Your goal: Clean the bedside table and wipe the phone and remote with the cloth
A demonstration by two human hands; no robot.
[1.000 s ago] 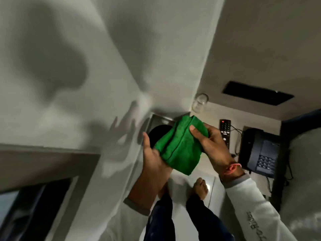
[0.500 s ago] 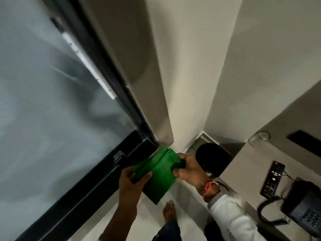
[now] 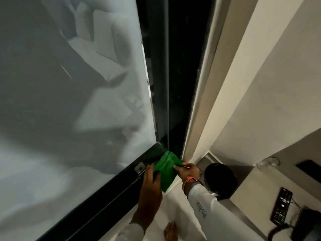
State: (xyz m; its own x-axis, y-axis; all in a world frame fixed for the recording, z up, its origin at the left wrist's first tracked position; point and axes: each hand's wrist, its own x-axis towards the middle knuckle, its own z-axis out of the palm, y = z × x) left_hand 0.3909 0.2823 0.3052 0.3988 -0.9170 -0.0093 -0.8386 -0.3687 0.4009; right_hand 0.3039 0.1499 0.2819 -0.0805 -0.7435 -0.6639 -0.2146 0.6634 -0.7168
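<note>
Cloth (image 3: pixel 165 169) was nowhere near the table (image 3: pixel 257 192) at this point, it was held up in front of the dark frame (image 3: pixel 111 200) at the bottom of a big frosted glass panel (image 3: pixel 69 101), which took up most of the left side of the view. Cream walls (image 3: pixel 260 93) filled the right. The table sat low on the right, well apart from the cloth, with a round black bin (image 3: pixel 220 180) tucked just beside its near corner. On the table lay the phone (image 3: pixel 305 221), partly cut off by the picture's edge, then the remote (image 3: pixel 281 207) just beside it, and a glass (image 3: pixel 268 162) further back. The green cloth looked folded. The left hand (image 3: pixel 151 178) gripped its left edge, and the right hand (image 3: pixel 188 172) pinched its right edge, red band (image 3: pixel 188 180) on that wrist. A bare foot (image 3: pixel 171 231) showed at the bottom.
</note>
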